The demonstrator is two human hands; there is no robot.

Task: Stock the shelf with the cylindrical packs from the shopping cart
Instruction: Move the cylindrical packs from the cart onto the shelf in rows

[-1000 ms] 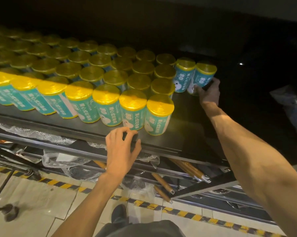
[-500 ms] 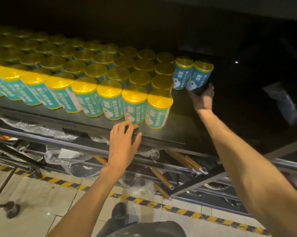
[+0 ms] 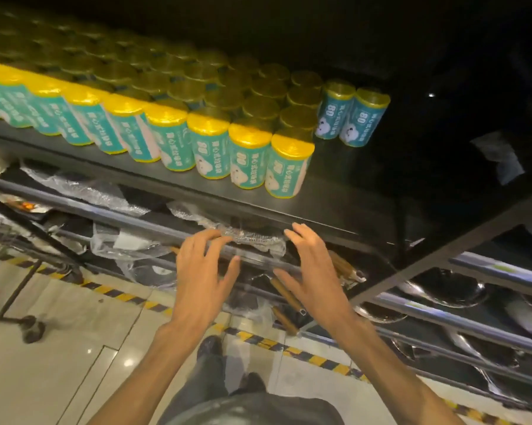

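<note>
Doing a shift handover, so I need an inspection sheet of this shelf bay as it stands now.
Surface: dark shelf, bare patch at its right end.
Job's things: teal packs with yellow tops upright in rows; rightmost pack at the back right. Part of a cart frame at left.
Clutter: crumpled clear plastic on the level below.
Hands: left hand and right hand open, holding nothing, below the shelf edge.
Cables: nothing seen.
Surroundings: tiled floor, striped hazard tape, pans lower right.
</note>
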